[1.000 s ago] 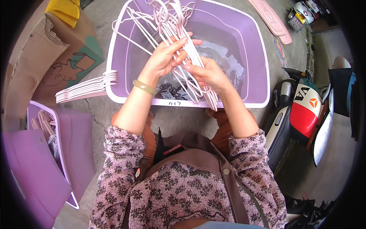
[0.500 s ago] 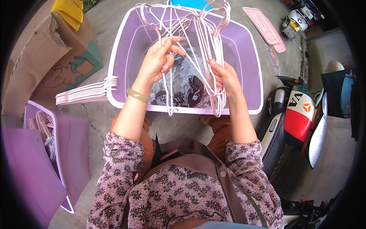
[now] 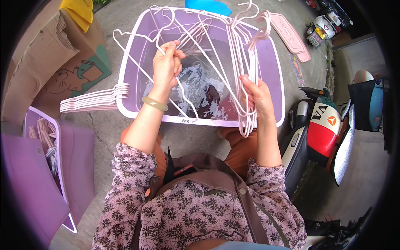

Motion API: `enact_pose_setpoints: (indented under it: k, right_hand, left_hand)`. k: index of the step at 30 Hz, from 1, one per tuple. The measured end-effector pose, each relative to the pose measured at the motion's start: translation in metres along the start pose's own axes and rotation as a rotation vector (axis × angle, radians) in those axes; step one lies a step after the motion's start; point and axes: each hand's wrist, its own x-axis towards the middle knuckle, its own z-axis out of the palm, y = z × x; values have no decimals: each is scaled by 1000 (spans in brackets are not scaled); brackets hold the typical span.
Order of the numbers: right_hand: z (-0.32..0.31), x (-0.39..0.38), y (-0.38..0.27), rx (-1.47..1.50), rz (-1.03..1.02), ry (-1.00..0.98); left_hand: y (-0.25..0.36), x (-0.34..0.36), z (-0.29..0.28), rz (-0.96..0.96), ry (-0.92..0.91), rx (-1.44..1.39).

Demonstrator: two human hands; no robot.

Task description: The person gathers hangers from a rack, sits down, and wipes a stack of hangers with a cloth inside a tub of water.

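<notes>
My left hand (image 3: 166,66), with a pale bangle at the wrist, is closed on a couple of pale pink hangers (image 3: 185,102) spread apart over the purple tub (image 3: 275,71). To the right, my right hand (image 3: 256,93) grips a tight bundle of hangers (image 3: 241,48) standing hooks up. More hangers cross between the two hands and lie toward the tub's back. The tub holds water (image 3: 200,85) with reflections and dark shapes that I cannot make out. Outside its left side, a row of hangers (image 3: 91,100) hangs on or rests against the rim.
Cardboard boxes (image 3: 41,41) with yellow material (image 3: 77,12) stand left, above a purple bin of hangers (image 3: 79,166). A blue object (image 3: 206,6) is behind the tub. A pink lid (image 3: 287,35) lies on the concrete (image 3: 106,137). A red-and-white scooter (image 3: 321,141) stands close on the right.
My hands have moved apart, pulling the single bunch into separate groups: the right hand's bundle went rightward and down, while the left hand moved slightly left with fewer hangers, now spread out.
</notes>
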Motion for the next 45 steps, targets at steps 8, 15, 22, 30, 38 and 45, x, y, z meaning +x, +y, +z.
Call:
enact_pose_setpoints:
  k: [8, 15, 22, 30, 38, 45]
  right_hand:
    - [55, 7, 30, 86, -124, 91]
    - [70, 11, 41, 115, -154, 81]
    - [51, -4, 20, 102, -54, 83]
    - [32, -47, 9, 152, -111, 156]
    - [23, -57, 21, 103, -107, 199]
    - [23, -62, 35, 138, -145, 246]
  left_hand:
    - [-32, -48, 47, -18, -136, 179]
    - [-38, -49, 46, 28, -107, 76]
    - [-19, -21, 21, 178, 41, 174]
    - [7, 13, -14, 264, 178, 128]
    - [19, 13, -16, 206, 148, 38]
    - [5, 21, 0, 148, -3, 0]
